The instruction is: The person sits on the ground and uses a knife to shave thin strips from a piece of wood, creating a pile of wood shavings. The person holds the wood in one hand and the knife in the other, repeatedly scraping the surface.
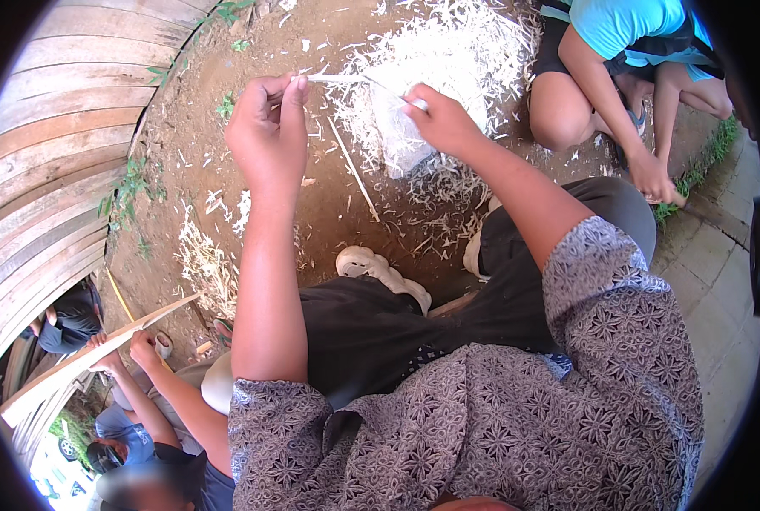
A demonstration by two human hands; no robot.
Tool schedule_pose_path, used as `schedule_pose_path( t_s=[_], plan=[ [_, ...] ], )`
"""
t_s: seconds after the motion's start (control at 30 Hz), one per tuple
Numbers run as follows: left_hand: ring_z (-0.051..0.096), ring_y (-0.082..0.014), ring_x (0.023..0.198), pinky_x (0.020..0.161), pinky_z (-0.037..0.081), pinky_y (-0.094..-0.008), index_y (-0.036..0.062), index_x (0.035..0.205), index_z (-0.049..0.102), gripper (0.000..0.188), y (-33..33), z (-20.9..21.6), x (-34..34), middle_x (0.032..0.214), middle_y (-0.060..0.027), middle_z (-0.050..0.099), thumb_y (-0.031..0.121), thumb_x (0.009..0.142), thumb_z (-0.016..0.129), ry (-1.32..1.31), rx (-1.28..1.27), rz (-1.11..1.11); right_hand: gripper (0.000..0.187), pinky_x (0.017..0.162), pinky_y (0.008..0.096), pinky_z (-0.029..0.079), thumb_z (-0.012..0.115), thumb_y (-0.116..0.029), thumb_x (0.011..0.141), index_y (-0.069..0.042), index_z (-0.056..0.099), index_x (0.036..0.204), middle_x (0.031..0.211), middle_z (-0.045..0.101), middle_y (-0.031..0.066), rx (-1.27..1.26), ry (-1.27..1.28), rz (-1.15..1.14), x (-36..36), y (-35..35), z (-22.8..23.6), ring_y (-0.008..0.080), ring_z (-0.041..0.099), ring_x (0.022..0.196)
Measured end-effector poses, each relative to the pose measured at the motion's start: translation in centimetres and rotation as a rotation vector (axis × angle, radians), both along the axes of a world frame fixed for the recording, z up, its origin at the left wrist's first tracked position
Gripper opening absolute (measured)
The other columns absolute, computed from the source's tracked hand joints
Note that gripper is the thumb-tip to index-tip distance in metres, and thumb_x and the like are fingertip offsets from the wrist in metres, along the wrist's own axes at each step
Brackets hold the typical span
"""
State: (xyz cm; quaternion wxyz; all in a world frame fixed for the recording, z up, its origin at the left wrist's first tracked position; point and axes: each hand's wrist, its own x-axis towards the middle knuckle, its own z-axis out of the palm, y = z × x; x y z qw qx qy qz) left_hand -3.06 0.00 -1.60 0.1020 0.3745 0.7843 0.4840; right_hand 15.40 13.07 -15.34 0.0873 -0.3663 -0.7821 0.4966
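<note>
My left hand point(269, 128) is raised over the ground, its thumb and fingers pinched on one end of a thin pale strip of wood or bamboo point(337, 78). The strip runs to the right, toward my other hand. My right hand point(440, 117) is closed around what looks like a small knife point(386, 88), its thin blade meeting the strip's far end. Most of its handle is hidden in my fingers. Below both hands lies a heap of white shavings point(448, 51), with a pale sack or cloth point(405, 140) partly covered by it.
A loose thin stick point(354, 170) lies on the brown soil. At lower left, a person's hands hold a long wooden slat point(99, 353). A person in a cyan shirt point(627, 30) crouches at upper right. A plank wall point(56, 145) curves along the left; paving point(704, 272) borders the right.
</note>
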Motion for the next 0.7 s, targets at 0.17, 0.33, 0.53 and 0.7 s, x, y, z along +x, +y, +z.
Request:
schedule_pose_path(
  t_s=[0.17,0.33,0.53,0.7],
  plan=[
    [0.073,-0.0160,0.092,0.083,0.061,-0.0293,-0.0063,0.105,0.064,0.013,0.0,-0.4,-0.6,0.096,-0.0120,0.073,0.005,0.101,0.068,0.069,-0.002,-0.034,0.025,0.059,0.0325,0.043,0.063,-0.029,0.104,-0.010,0.063,0.120,0.071,0.057,0.0033,0.008,-0.073,-0.090,1.4,1.7,-2.2,0.0117,0.050,0.060],
    [0.072,-0.0151,0.092,0.083,0.059,-0.0281,-0.0063,0.105,0.064,0.013,0.4,-0.2,0.7,0.096,-0.0116,0.073,0.005,0.101,0.068,0.074,-0.005,-0.088,0.025,0.061,0.0369,0.044,0.062,-0.032,0.103,-0.012,0.062,0.118,0.066,0.060,0.0059,-0.245,0.161,-0.012,-2.9,-0.5,6.6,0.0199,0.055,0.061],
    [0.072,-0.0147,0.092,0.083,0.058,-0.0275,-0.0062,0.107,0.064,0.014,0.2,-0.3,0.7,0.096,-0.0117,0.074,0.006,0.102,0.067,0.123,-0.013,-0.141,0.025,0.068,0.0400,0.049,0.063,-0.031,0.101,-0.012,0.063,0.117,0.072,0.066,0.0109,-0.097,0.003,-0.005,-0.1,0.4,0.1,0.0266,0.063,0.066],
    [0.072,-0.0147,0.091,0.082,0.058,-0.0273,-0.0061,0.106,0.064,0.015,0.4,0.1,0.5,0.096,-0.0117,0.074,0.008,0.102,0.066,0.087,-0.016,-0.076,0.027,0.070,0.0410,0.051,0.063,-0.031,0.101,-0.011,0.062,0.117,0.076,0.068,0.0124,-0.016,-0.083,-0.096,2.0,1.9,-2.4,0.0287,0.065,0.068]
  ],
)
